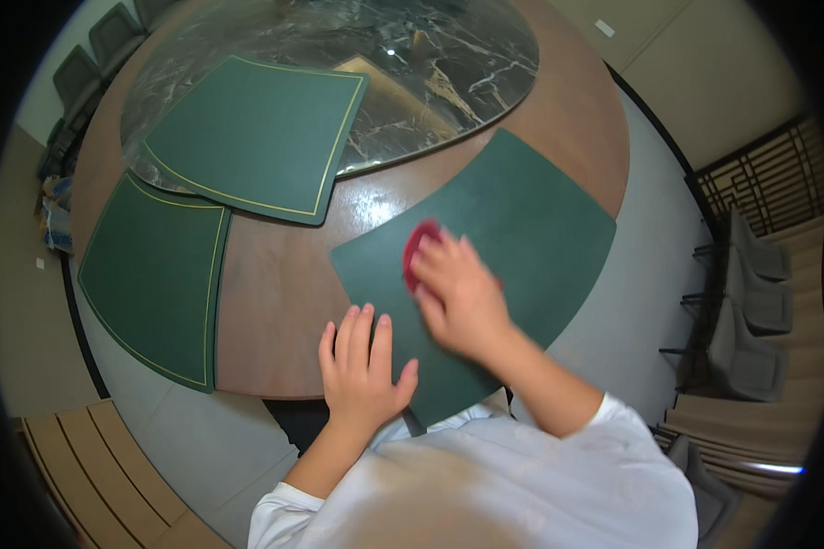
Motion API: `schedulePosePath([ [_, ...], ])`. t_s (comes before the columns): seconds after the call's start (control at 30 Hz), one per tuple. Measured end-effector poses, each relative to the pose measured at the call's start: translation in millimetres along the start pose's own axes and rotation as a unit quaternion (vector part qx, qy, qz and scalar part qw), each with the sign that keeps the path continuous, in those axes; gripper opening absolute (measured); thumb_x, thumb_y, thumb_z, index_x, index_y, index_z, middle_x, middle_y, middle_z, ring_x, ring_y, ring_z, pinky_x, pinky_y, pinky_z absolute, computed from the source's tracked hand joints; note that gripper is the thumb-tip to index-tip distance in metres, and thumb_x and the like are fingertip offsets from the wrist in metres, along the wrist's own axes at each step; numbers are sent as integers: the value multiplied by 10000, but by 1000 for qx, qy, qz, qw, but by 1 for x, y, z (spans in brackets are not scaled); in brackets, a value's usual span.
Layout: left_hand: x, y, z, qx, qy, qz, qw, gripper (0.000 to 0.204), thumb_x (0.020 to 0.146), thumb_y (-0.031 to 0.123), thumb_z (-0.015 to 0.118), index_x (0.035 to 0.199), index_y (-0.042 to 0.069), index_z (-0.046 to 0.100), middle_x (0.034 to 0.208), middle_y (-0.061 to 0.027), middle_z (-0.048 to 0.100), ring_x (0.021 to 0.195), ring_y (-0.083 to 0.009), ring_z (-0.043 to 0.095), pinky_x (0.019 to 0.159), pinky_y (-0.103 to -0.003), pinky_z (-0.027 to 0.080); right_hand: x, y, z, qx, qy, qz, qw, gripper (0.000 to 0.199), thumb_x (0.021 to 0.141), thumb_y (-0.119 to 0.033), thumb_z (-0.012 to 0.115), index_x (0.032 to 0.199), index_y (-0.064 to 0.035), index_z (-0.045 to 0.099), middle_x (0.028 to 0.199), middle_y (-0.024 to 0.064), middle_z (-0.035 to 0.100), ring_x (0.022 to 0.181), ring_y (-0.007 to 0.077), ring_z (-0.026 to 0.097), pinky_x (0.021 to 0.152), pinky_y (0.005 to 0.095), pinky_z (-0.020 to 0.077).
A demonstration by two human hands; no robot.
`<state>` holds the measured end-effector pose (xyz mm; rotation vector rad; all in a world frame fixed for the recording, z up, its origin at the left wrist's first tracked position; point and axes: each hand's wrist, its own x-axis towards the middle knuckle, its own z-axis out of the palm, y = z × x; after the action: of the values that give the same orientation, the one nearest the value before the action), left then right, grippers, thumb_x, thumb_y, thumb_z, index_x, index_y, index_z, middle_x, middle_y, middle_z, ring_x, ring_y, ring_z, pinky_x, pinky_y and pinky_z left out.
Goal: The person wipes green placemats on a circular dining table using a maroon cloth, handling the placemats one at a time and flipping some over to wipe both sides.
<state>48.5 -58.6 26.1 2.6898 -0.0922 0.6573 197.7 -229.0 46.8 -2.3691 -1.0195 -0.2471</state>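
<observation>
A plain green placemat [540,215] with curved edges lies on the wooden table in front of me. My right hand [462,293] presses a red oval hand-sized pad [420,252] against the mat, left of its middle. Fingers cover part of the pad, and motion blurs it, so I cannot tell whether it is a brush or a sponge. At the near left edge of the mat, my left hand [362,371] lies flat with its fingers stretched out and the thumb apart. Nothing is in this hand.
Two more green placemats with gold border lines lie to the left: one [256,137] overlaps the dark marble turntable [467,55], the other [156,274] rests along the edge of the round wooden table [270,316]. Grey chairs [751,306] line the right wall; a slatted wooden surface [101,457] stands lower left.
</observation>
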Motion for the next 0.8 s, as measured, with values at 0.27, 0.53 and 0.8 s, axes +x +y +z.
schedulePosePath([
  [0.27,1,1,0,36,-19,-13,999,550,891,345,733,1315,-6,720,1476,-237,669,1402,-444,607,1184,-623,415,-37,-1,-16,-53,53,90,993,395,863,-74,806,1253,-23,762,1427,208,714,1430,473,616,1227,616,461],
  [0.53,5,3,3,43,0,-11,999,476,837,271,753,1230,3,773,1423,-217,705,1392,-411,618,1173,-611,427,31,199,-63,-145,144,280,938,332,995,-218,730,1255,-23,798,1421,199,741,1388,397,654,1158,495,534],
  [0.8,6,5,3,32,2,-22,999,452,867,268,756,1241,15,770,1423,-200,700,1393,-390,610,1174,-611,429,26,178,-55,-159,131,289,935,340,996,-221,720,1263,-19,783,1409,211,741,1351,426,661,1179,505,520],
])
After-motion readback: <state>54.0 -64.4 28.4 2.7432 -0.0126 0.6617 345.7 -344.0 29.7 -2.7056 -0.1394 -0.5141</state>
